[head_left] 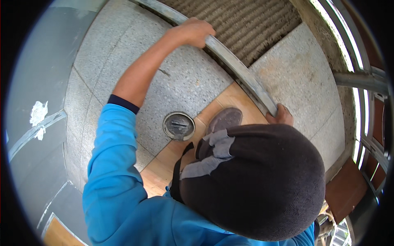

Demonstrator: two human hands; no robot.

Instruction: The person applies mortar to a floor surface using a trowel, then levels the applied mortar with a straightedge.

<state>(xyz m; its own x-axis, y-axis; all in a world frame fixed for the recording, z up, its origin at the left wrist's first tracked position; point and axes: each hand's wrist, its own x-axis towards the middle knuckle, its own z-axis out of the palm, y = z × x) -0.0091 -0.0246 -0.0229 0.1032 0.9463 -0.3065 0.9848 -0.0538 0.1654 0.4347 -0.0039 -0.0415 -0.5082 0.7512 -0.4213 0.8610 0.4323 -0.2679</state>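
Observation:
A long grey straightedge bar [242,69] runs slantwise from the top left down toward the right, across the speckled tiles. My left hand [193,32], at the end of a blue sleeve, is closed over its upper part. My right hand [282,115] grips the bar's near end, its fingers partly seen; the right forearm is hidden behind a large rounded form in dark cloth [262,180]. On the far side of the bar lies a bed of ridged brown mortar [254,28], with a speckled grey tile [299,82] beside it.
A round floor drain [179,126] sits at the edge of the grey tiles, left of a dark shoe [225,120]. Wood-look flooring [158,174] runs beneath. A grey wall [45,74] stands at left; metal framing [361,83] and a brown panel [346,190] are at right.

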